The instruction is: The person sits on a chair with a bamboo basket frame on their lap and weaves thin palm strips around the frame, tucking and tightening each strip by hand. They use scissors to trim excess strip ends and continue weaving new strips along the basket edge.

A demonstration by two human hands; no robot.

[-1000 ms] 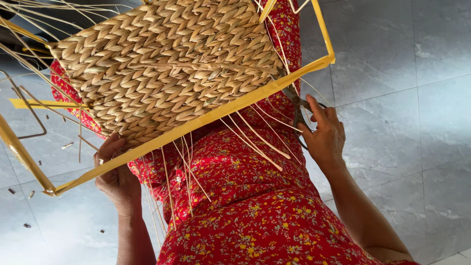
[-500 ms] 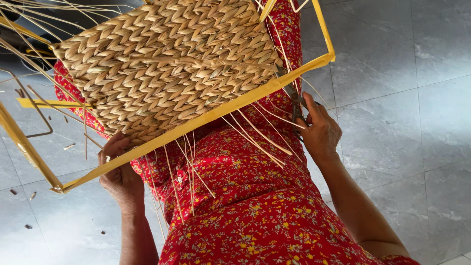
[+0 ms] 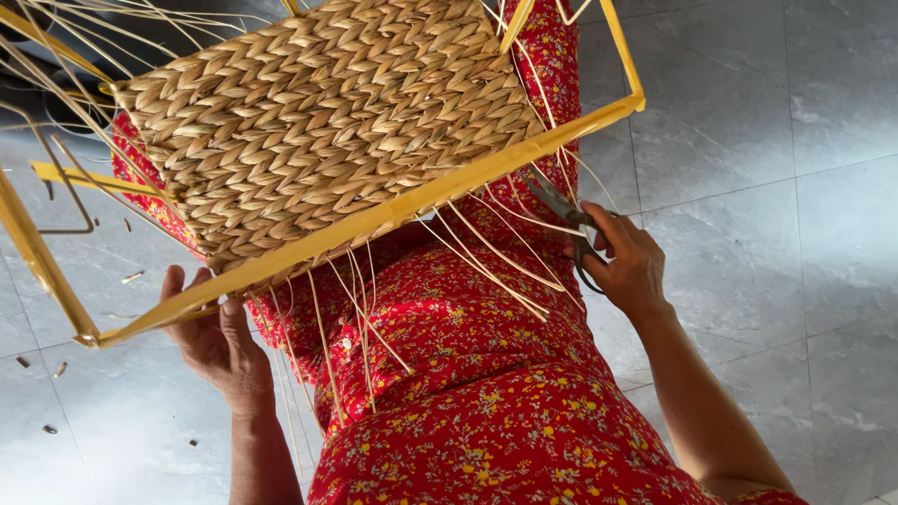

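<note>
A woven straw basket panel (image 3: 327, 122) sits inside a yellow metal frame (image 3: 393, 210), resting on my lap over a red floral dress (image 3: 468, 374). My left hand (image 3: 220, 341) grips the frame's lower bar near its left corner. My right hand (image 3: 627, 262) holds dark scissors (image 3: 561, 210) with the blades pointing up toward the frame's right end. Loose pale straw strands (image 3: 486, 257) hang from under the bar between my hands.
Grey tiled floor (image 3: 767, 187) lies all around. Small straw cuttings (image 3: 131, 277) are scattered on the tiles at the left. A thin metal wire frame (image 3: 65, 196) and more long strands stick out at the upper left.
My right hand has shifted a little lower and to the right with the scissors, whose blades now show below the bar. My left hand keeps its hold on the frame.
</note>
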